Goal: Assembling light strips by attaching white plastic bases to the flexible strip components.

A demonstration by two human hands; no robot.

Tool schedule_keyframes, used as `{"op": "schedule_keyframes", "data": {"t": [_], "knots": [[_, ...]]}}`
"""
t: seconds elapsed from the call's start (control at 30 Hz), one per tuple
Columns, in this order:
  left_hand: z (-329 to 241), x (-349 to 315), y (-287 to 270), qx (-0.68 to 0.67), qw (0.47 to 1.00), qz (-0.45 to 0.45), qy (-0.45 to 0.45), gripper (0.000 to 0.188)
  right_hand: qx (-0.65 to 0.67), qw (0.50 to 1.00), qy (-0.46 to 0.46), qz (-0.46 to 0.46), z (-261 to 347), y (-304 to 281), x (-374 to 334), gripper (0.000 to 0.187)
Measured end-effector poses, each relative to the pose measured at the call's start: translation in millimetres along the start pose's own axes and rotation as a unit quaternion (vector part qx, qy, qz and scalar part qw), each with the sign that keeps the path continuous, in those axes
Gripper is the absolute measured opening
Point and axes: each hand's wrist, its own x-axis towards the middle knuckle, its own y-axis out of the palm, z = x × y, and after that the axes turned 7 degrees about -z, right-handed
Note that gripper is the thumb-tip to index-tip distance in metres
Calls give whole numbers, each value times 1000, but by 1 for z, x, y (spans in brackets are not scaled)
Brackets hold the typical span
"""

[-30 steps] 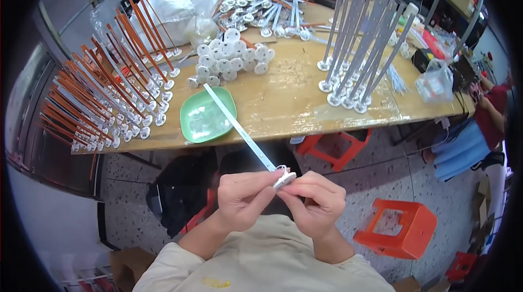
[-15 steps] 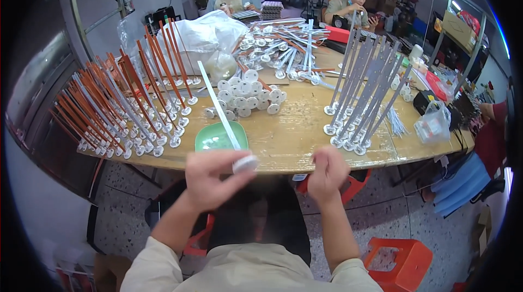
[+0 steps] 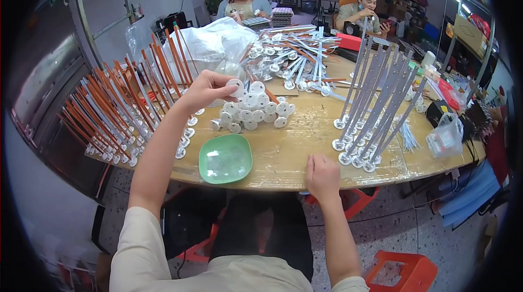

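Over the pile of white round discs (image 3: 249, 115) at the table's middle, my left hand (image 3: 204, 93) is reached out. Its thumb and fingers pinch a white disc (image 3: 235, 88) with small holes; no strip shows attached to it. My right hand (image 3: 324, 176) rests closed at the table's front edge, and whatever its curled fingers may hold is hidden. Between my arms sits a green dish (image 3: 225, 159). Left of my left arm stand many orange and silver strips (image 3: 117, 109) on white disc bases. Beyond my right hand, grey strips (image 3: 376, 98) stand on similar bases.
A heap of loose strips with bases (image 3: 297, 55) lies at the back, beside a white plastic bag (image 3: 210, 41). Thin white ties (image 3: 407, 136) and a clear bag (image 3: 444, 139) lie at the right. Two people sit beyond the table. A red stool (image 3: 406, 273) stands below right.
My left hand has gone from the table's front edge up to the disc pile. The pale strip it held no longer shows in it. My right hand stays closed near the edge.
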Motion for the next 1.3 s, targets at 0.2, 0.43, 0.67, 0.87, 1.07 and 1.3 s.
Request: {"op": "schedule_keyframes", "data": {"t": [0.2, 0.43, 0.67, 0.87, 1.07, 1.3], "knots": [[20, 28, 10, -27, 995, 75, -63, 31, -10, 1000, 25, 0, -3, -1, -2, 19], [6, 42, 10, 389, 917, 70, 53, 28, 53, 997, 42, -37, -8, 3, -3, 14], [-10, 25, 17, 496, 847, 49, 186, 38, 74, 995, 65, 1, -3, -1, 6, 17], [-22, -10, 122, 395, 866, -19, 307, 34, 47, 996, 70, 36, -9, -4, -2, 21], [31, -6, 224, 310, 891, 142, 300, 54, 13, 995, 85, 48, -3, 2, 4, 25], [47, 32, 245, 195, 897, 231, 323, 45, -8, 986, 147, 72, -8, 2, 10, 27]]}}
